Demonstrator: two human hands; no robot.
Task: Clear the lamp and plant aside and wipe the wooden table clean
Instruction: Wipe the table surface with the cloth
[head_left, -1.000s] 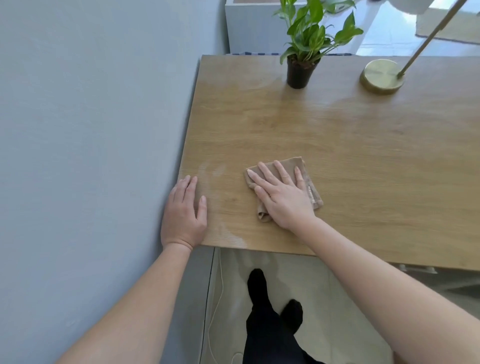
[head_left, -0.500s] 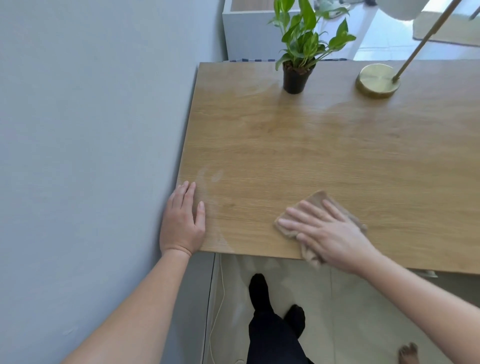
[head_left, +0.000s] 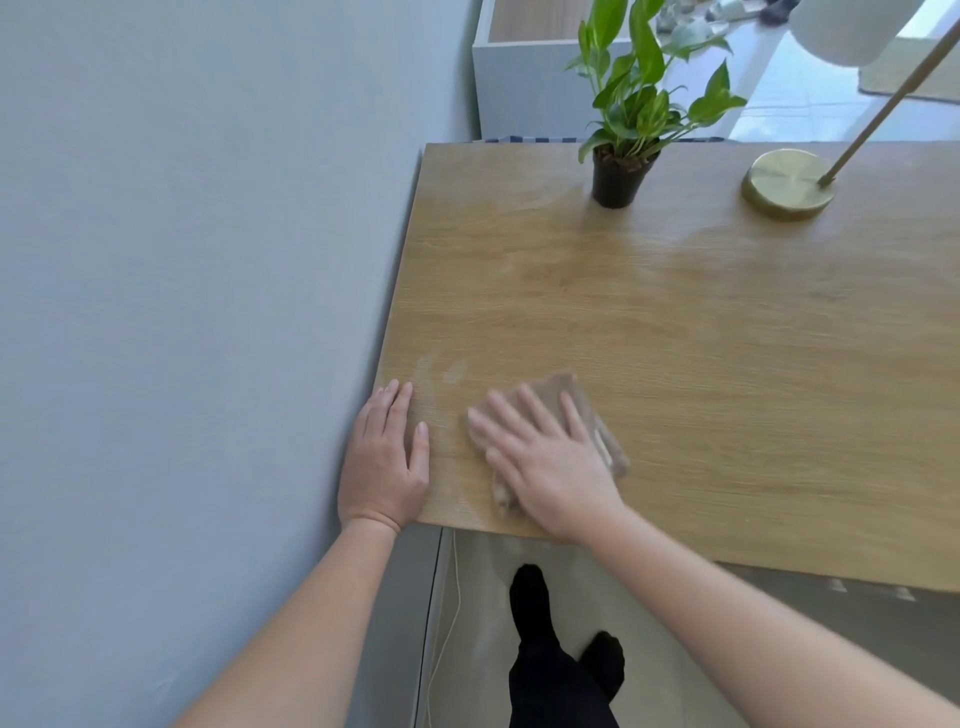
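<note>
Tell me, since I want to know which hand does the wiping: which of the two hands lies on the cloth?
The right hand, pressed flat on the brown cloth. The left hand lies bare on the wooden table at its corner by the wall.

1. Wooden table (head_left: 701, 332): honey-tan, fine darker grain lines; pale hazy smears near its left edge.
2. Cloth (head_left: 571, 397) on table: dull beige-brown.
3. Plant (head_left: 641, 96) at table's far edge: bright green leaves, black pot (head_left: 618, 179).
4. Lamp (head_left: 789, 182) right of plant: brushed gold base and stem, white shade.
5. Wall (head_left: 197, 291) left of table: flat blue-grey.
</note>
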